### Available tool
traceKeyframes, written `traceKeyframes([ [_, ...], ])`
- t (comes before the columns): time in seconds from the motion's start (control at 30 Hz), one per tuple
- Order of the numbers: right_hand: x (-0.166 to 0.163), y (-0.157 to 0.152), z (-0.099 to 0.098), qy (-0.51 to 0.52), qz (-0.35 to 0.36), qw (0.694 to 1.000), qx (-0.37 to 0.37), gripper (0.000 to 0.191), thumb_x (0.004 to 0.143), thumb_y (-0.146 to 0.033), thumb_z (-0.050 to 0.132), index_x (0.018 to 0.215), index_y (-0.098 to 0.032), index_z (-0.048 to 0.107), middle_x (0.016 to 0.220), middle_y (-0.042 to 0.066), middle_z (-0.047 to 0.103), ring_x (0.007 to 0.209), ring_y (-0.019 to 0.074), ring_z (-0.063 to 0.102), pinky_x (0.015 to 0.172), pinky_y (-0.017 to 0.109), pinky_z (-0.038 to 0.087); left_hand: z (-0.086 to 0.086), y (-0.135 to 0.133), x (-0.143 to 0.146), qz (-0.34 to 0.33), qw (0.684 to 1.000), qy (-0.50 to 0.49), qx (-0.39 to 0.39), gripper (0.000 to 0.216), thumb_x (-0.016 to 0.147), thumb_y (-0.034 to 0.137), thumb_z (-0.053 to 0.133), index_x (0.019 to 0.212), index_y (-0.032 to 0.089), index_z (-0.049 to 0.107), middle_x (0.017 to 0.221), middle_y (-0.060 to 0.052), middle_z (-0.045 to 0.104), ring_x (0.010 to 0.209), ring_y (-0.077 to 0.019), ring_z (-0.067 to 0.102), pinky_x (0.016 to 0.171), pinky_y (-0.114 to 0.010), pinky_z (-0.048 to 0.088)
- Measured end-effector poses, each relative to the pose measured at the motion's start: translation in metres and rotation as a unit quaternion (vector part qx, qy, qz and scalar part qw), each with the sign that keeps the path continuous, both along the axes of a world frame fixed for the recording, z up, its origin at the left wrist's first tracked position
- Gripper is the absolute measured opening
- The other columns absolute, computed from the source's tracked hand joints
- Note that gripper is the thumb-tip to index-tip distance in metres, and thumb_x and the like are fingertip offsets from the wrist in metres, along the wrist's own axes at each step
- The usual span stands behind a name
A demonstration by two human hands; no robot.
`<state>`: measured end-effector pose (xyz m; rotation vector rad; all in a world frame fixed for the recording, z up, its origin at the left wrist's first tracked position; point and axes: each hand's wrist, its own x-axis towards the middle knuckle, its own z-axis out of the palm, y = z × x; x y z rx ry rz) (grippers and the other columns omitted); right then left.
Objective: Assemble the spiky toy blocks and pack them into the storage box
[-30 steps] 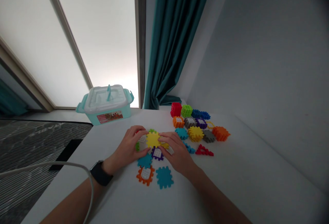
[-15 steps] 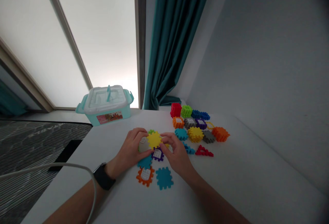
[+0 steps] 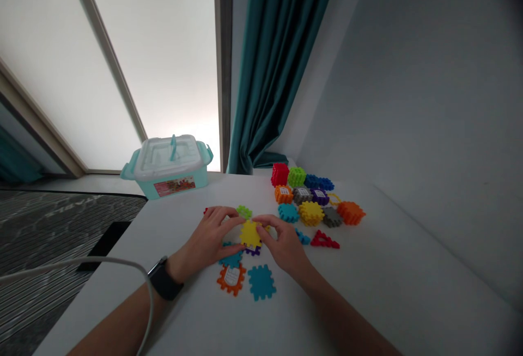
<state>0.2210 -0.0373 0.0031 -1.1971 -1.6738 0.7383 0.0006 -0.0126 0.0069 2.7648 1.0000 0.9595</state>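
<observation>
Both my hands meet over a yellow toothed tile (image 3: 250,234) at the middle of the white table (image 3: 388,285). My left hand (image 3: 208,241), with a dark watch on the wrist, pinches the tile's left edge. My right hand (image 3: 284,244) grips its right edge. The yellow tile rests on a purple tile (image 3: 254,249). A teal tile (image 3: 231,260) lies under my left fingers. An orange tile (image 3: 231,278) and a blue tile (image 3: 261,282) lie in front of my hands. A green piece (image 3: 244,211) sits just behind my fingers.
Several coloured interlocking tiles and cubes (image 3: 310,198) are grouped at the back right by the wall. A teal lidded storage box (image 3: 169,165) stands at the back left corner. A white cable (image 3: 81,262) crosses my left forearm. A teal curtain (image 3: 278,67) hangs behind.
My hands have lowered the yellow tile from slightly raised down onto the purple tile, a little toward me. The other tiles have not moved.
</observation>
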Motion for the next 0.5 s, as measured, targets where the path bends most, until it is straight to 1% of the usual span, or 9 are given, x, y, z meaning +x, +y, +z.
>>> traceKeyframes([
  [0.1, 0.0005, -0.0007, 0.0017, -0.009, -0.001, 0.999, 0.039, 0.02, 0.09, -0.025, 0.054, 0.106, -0.021, 0.067, 0.099, 0.005, 0.071, 0.093, 0.0201, 0.067, 0.083, 0.034, 0.055, 0.001, 0.0001, -0.0014, 0.006, 0.999, -0.028, -0.016, 0.044, 0.083, 0.039, 0.074, 0.121, 0.023, 0.059, 0.117, -0.01, 0.06, 0.111, -0.0272, 0.056, 0.097, -0.043, 0.045],
  [0.17, 0.0012, -0.0017, 0.0037, -0.034, 0.003, 0.995, 0.09, 0.02, 0.091, -0.022, 0.053, 0.107, -0.022, 0.065, 0.103, 0.006, 0.07, 0.097, 0.0212, 0.066, 0.087, 0.037, 0.054, 0.001, 0.0011, -0.0031, 0.012, 0.998, -0.055, -0.034, 0.045, 0.082, 0.039, 0.075, 0.121, 0.024, 0.059, 0.117, -0.009, 0.059, 0.111, -0.0267, 0.056, 0.097, -0.042, 0.046],
  [0.27, 0.0022, -0.0033, 0.0049, -0.084, 0.027, 0.984, 0.156, 0.023, 0.092, -0.018, 0.052, 0.112, -0.024, 0.062, 0.11, 0.008, 0.067, 0.106, 0.0225, 0.063, 0.094, 0.04, 0.052, 0.0, 0.003, -0.0054, 0.019, 0.994, -0.087, -0.061, 0.043, 0.082, 0.038, 0.074, 0.12, 0.024, 0.059, 0.118, -0.009, 0.058, 0.11, -0.0262, 0.056, 0.097, -0.041, 0.047],
  [0.4, 0.0052, -0.0029, 0.0016, -0.146, 0.05, 0.966, 0.208, 0.027, 0.093, -0.019, 0.054, 0.118, -0.025, 0.06, 0.121, 0.01, 0.063, 0.114, 0.0235, 0.06, 0.099, 0.043, 0.051, 0.0011, 0.0031, -0.0051, 0.022, 0.989, -0.107, -0.102, 0.041, 0.082, 0.035, 0.073, 0.118, 0.024, 0.058, 0.119, -0.009, 0.056, 0.111, -0.026, 0.056, 0.097, -0.042, 0.048],
  [0.5, 0.0082, -0.0015, 0.0001, -0.177, 0.049, 0.954, 0.236, 0.022, 0.094, -0.019, 0.055, 0.114, -0.025, 0.061, 0.12, 0.01, 0.063, 0.114, 0.0236, 0.059, 0.098, 0.043, 0.05, 0.004, 0.0014, -0.0031, 0.009, 0.983, -0.122, -0.14, 0.036, 0.082, 0.031, 0.072, 0.114, 0.023, 0.058, 0.121, -0.009, 0.054, 0.114, -0.0257, 0.055, 0.099, -0.042, 0.048],
])
